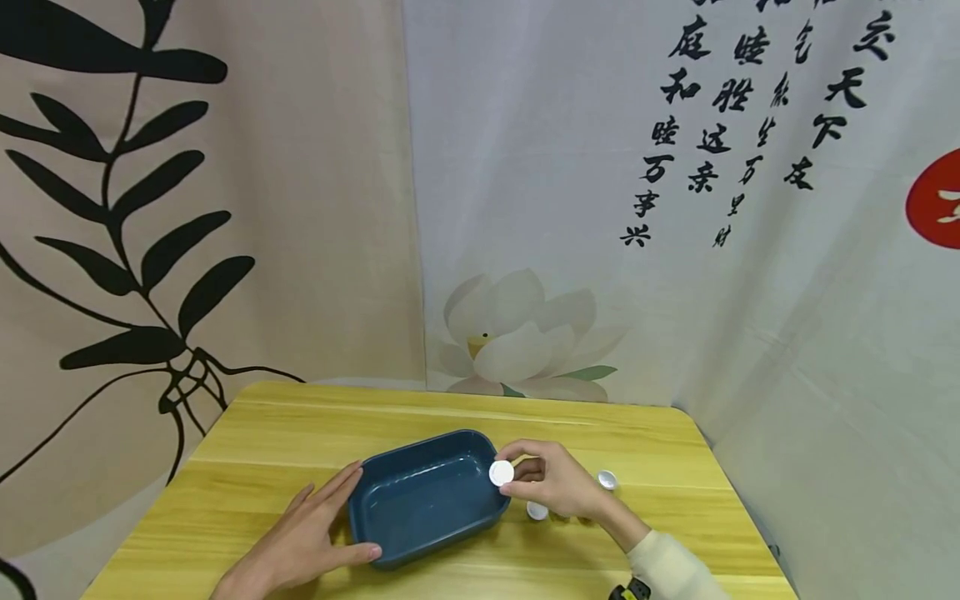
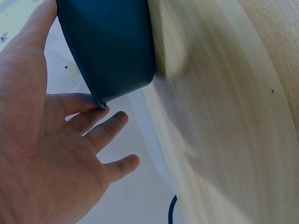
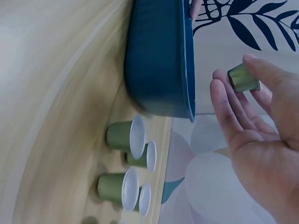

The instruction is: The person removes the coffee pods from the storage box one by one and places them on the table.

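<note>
A dark blue rectangular dish (image 1: 427,500) with rounded corners stands on the wooden table. My left hand (image 1: 307,533) rests against its left end, thumb near the front corner and fingers at the back corner, spread and mostly straight. In the left wrist view, fingers of the left hand (image 2: 60,135) touch the dish's rim (image 2: 100,100). My right hand (image 1: 551,479) pinches a coffee capsule (image 1: 502,473) by the dish's right rim, its white lid facing the head camera. The capsule's green body (image 3: 243,78) shows in the right wrist view, between thumb and fingers.
Several more green capsules with pale lids stand on the table right of the dish, among them a near capsule (image 3: 119,137) and another capsule (image 3: 112,187). Part of that group is behind the right hand in the head view. A printed curtain (image 1: 555,208) hangs behind the table (image 1: 315,417).
</note>
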`<state>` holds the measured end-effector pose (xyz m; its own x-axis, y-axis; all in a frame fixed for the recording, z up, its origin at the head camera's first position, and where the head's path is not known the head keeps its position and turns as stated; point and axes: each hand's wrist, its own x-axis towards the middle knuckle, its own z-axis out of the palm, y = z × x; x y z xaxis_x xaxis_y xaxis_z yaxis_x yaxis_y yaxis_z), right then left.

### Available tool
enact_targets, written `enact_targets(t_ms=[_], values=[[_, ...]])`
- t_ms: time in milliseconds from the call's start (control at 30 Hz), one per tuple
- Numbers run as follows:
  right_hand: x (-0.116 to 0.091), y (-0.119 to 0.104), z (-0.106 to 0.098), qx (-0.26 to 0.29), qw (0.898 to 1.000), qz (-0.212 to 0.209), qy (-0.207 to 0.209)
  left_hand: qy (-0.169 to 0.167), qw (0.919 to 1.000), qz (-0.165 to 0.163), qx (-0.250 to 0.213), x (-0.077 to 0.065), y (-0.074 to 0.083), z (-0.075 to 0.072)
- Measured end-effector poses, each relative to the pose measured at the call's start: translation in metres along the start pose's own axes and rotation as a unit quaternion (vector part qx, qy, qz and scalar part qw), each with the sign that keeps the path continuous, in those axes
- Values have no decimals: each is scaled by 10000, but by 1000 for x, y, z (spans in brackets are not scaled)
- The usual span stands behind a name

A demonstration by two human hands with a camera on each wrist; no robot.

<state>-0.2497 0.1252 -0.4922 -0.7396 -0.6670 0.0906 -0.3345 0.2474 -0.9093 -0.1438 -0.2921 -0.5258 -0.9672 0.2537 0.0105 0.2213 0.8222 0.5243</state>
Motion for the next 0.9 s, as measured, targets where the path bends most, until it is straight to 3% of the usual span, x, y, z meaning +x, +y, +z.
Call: enact_targets(t_ms=[367, 700, 900], values=[[-26, 10, -18, 95, 9996, 17, 251, -13, 10000, 20, -4, 0, 0, 0], [-56, 20, -41, -573, 9951, -158, 791, -25, 10000, 1, -48, -1, 1, -1], [-77, 29, -55, -631, 9918, 25, 1110, -44, 10000, -34, -80, 0, 1, -1]])
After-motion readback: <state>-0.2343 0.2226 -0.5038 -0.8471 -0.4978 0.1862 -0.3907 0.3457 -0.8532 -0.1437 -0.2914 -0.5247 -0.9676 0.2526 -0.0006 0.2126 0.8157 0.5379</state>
